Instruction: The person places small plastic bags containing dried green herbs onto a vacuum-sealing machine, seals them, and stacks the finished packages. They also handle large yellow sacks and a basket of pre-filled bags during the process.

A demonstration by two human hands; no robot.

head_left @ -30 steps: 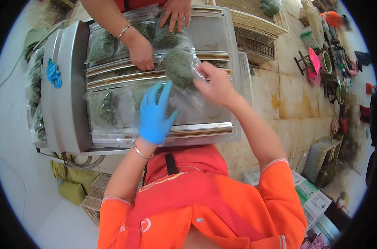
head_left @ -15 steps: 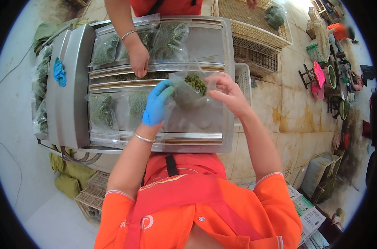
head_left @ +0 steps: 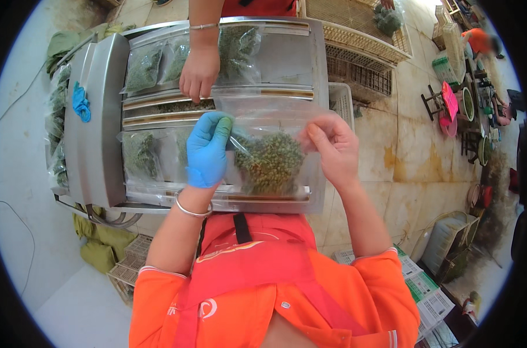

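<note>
A clear plastic bag (head_left: pixel 269 162) of small green berry clusters, resembling green peppercorns, hangs between my hands over the near right part of a steel packing machine (head_left: pixel 317 69). My left hand (head_left: pixel 208 148), in a blue glove, pinches its upper left corner. Bare and slightly blurred, my right hand (head_left: pixel 334 148) grips the upper right corner, fingers closed. Left of my left hand, another filled bag (head_left: pixel 140 153) lies flat on the machine's near row, and a further one is partly hidden behind the glove. A co-worker's hand (head_left: pixel 199 72) reaches over the far row near the middle sealing bars (head_left: pixel 170 100).
More filled bags (head_left: pixel 240 52) lie in the far row. The raised steel lid (head_left: pixel 104 122), with a crumpled blue glove (head_left: pixel 81 103) on it, borders the left. Beyond the right edge are plastic crates (head_left: pixel 362 40) and a white basket (head_left: pixel 340 98). Bags (head_left: pixel 57 122) line the far left.
The bag has come nearer to me and hangs lower, its contents spread wide and facing up. Both my hands moved toward me. The co-worker's hand shifted slightly right.
</note>
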